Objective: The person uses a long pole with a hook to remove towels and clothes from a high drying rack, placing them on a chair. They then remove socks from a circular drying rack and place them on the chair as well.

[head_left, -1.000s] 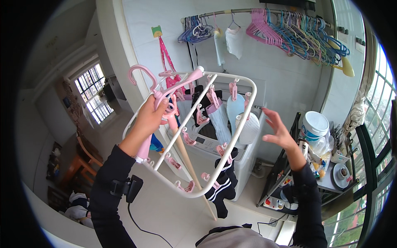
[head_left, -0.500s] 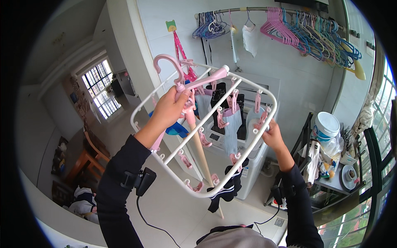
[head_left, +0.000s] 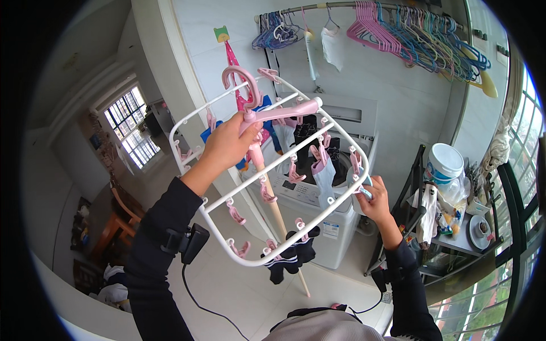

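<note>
A white-framed clip hanger (head_left: 296,150) with pink pegs is tilted in front of me. My left hand (head_left: 224,145) is closed around its pink middle, just below the pink hook (head_left: 242,85). A pole with a pink upper end (head_left: 278,219) slants down from beneath that hand to the floor. My right hand (head_left: 375,199) is closed at the right rim, pinching a light blue sock (head_left: 364,192) beside a pink peg (head_left: 355,160). Another pale blue sock (head_left: 324,176) hangs nearby from pegs. Black striped socks (head_left: 281,264) hang from the near edge; darker patterned pieces hang at the far side.
A top-loading washing machine (head_left: 335,227) with its lid raised stands behind the hanger. Above runs a rail (head_left: 318,5) crowded with coloured hangers (head_left: 421,42). At right, a rack holds a white bucket (head_left: 445,162), bags and a plate (head_left: 480,233). A wooden chair (head_left: 116,219) stands at left.
The hanger has turned and tilted, its near edge moving left. My right hand has shifted slightly down along the rim, and a light blue piece now shows in its fingers. The left hand keeps its grip.
</note>
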A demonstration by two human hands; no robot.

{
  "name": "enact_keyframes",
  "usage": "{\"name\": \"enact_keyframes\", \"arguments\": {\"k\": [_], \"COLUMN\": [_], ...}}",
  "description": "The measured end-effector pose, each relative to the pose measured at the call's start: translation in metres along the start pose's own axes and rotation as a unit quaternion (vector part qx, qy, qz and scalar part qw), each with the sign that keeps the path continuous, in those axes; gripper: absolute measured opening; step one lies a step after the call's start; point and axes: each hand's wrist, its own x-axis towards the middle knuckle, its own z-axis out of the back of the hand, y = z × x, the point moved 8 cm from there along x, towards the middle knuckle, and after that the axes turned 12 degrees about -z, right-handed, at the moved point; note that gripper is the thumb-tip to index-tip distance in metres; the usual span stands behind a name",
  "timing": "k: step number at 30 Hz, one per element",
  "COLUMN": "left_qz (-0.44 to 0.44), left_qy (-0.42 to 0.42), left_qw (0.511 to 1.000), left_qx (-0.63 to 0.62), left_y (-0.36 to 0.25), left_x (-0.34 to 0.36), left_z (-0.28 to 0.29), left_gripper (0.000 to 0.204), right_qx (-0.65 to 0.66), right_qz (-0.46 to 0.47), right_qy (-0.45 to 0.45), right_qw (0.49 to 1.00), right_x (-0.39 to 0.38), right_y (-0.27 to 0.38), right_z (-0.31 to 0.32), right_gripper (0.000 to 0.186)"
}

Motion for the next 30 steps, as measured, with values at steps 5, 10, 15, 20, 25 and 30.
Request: {"name": "enact_keyframes", "arguments": {"k": [5, 10, 15, 20, 25, 30], "left_qz": [0.019, 0.027, 0.089, 0.077, 0.052, 0.026], "left_qy": [-0.007, -0.041, -0.032, -0.072, -0.070, -0.065], "left_qw": [1.000, 0.998, 0.993, 0.992, 0.995, 0.996], "left_qx": [-0.017, -0.048, -0.074, -0.071, -0.056, -0.060], "left_y": [0.005, 0.013, 0.026, 0.031, 0.028, 0.009], "left_x": [0.001, 0.004, 0.008, 0.010, 0.011, 0.019], "left_z": [-0.004, -0.003, -0.014, -0.015, -0.014, -0.023], "left_gripper": [0.032, 0.029, 0.032, 0.034, 0.029, 0.033], "right_qx": [-0.010, 0.039, 0.379, 0.345, 0.313, 0.329], "right_qz": [-0.098, -0.033, -0.177, -0.237, -0.275, -0.279], "right_qy": [0.016, -0.166, 0.142, 0.252, 0.255, 0.292], "right_qw": [0.995, 0.985, 0.897, 0.873, 0.873, 0.854], "right_x": [-0.008, -0.037, -0.060, -0.080, -0.110, -0.133], "right_y": [-0.013, 0.032, 0.078, 0.085, 0.065, 0.052], "right_z": [-0.003, 0.032, -0.054, -0.093, -0.092, -0.100], "right_gripper": [0.031, 0.075, 0.114, 0.040, 0.018, 0.019]}}
